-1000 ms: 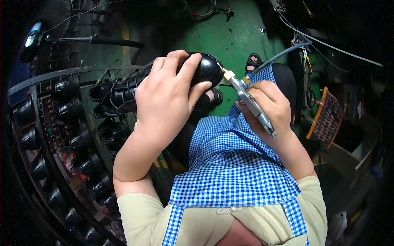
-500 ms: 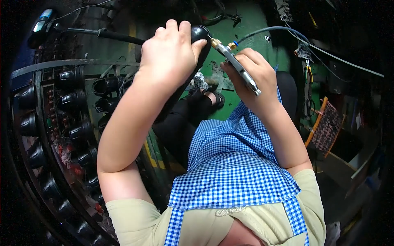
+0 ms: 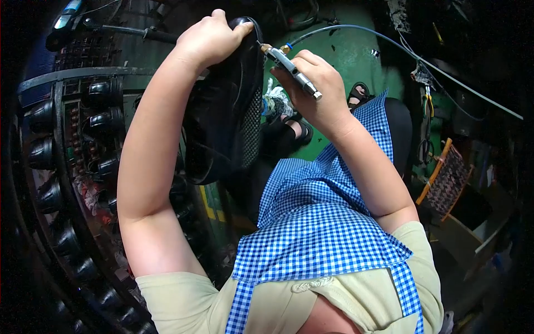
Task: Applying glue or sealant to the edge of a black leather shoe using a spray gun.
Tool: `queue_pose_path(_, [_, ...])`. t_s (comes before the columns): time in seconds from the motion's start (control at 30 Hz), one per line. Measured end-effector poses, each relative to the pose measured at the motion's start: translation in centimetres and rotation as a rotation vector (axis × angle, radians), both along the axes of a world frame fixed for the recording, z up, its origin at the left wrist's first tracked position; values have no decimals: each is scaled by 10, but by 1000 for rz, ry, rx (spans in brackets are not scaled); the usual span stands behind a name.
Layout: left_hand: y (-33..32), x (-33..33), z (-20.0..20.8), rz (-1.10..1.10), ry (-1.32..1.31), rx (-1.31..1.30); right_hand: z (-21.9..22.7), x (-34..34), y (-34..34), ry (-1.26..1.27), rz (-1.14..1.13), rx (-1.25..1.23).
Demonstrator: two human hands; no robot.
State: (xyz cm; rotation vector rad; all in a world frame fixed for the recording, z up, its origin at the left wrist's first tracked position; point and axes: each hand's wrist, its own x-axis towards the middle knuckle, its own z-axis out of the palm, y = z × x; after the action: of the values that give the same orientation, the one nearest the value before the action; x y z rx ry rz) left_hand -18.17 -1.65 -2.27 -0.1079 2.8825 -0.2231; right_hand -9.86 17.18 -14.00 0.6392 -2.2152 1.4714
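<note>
At the upper middle my left hand (image 3: 207, 40) grips a black shoe (image 3: 219, 125) by one rounded, shiny end, thumb over its top. The shoe hangs down below my hand with its dotted, mesh-like side turned to the right; part of it is lost in shadow. My right hand (image 3: 320, 83) is closed round a metal nozzle gun (image 3: 292, 68) with a brass front end and a blue hose fitting. The gun's thin tip is at the shoe's edge, beside my left thumb; whether it touches is too small to tell.
A pale hose (image 3: 384, 34) arches from the gun to the right. Racks on the left hold several black shoes (image 3: 105, 119). Right lie pliers (image 3: 428, 106) and a woven-seat stool (image 3: 445, 179). A person's sandalled foot (image 3: 303, 131) stands on the green floor (image 3: 350, 61).
Both hands have moved up and left with the shoe and gun. The shoe has turned, and its dotted side now shows.
</note>
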Motion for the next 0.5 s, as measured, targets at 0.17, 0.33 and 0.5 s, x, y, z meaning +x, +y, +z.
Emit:
queue_pose_path(0.17, [-16, 0, -2, 44, 18, 59, 0, 16, -4, -15, 25, -12])
queue_pose_path(0.33, [-28, 0, -6, 93, 56, 145, 1, 33, -6, -68, 75, 15])
queue_pose_path(0.5, [-52, -9, -16, 141, 17, 174, 1, 45, -9, -88, 100, 26])
